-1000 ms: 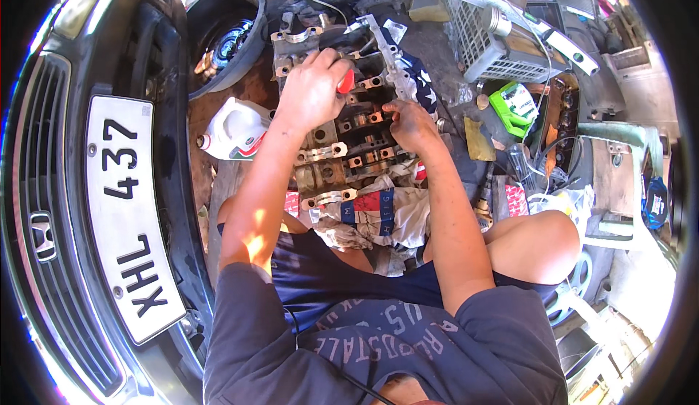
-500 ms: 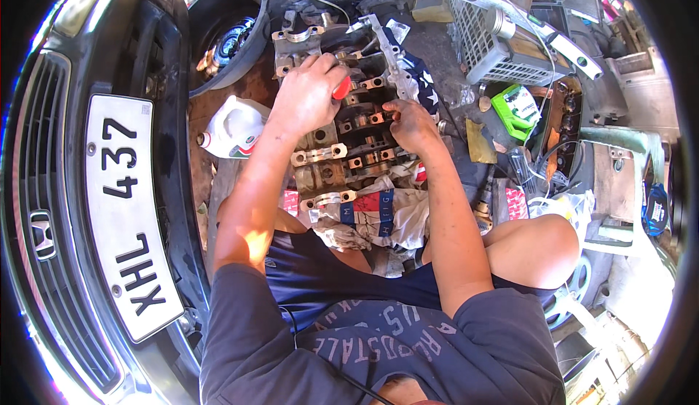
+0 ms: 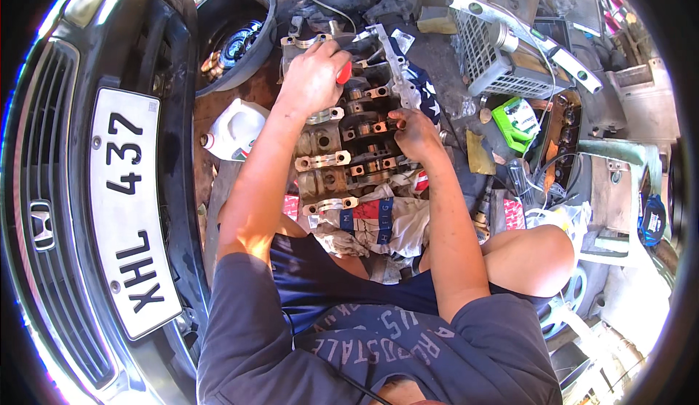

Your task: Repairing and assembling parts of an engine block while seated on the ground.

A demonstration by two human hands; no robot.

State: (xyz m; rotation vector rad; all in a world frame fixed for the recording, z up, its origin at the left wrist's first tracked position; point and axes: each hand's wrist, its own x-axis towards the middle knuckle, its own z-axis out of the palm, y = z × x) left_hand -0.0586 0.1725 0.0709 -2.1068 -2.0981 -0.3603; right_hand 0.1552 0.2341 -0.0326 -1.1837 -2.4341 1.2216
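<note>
An overturned engine block lies in front of me, its row of shiny bearing saddles and dark crank parts exposed. My left hand is closed over the block's far left part. It grips a red, rounded object; only one end shows beside the fingers, so its kind is hidden. My right hand is at the block's right edge. Its fingers are curled in with dark, oily tips beside the crank parts, and what they pinch, if anything, cannot be made out.
A car bumper with a licence plate stands close on my left. Nearby are a white jug and a black basin. Cloth rags lie before the block. To the right are a green bottle, a grey crate and a spirit level.
The whole view has shifted slightly. My right hand's fingers, stretched toward the crank parts before, are now more curled at the block's right edge. My left hand still holds the red object.
</note>
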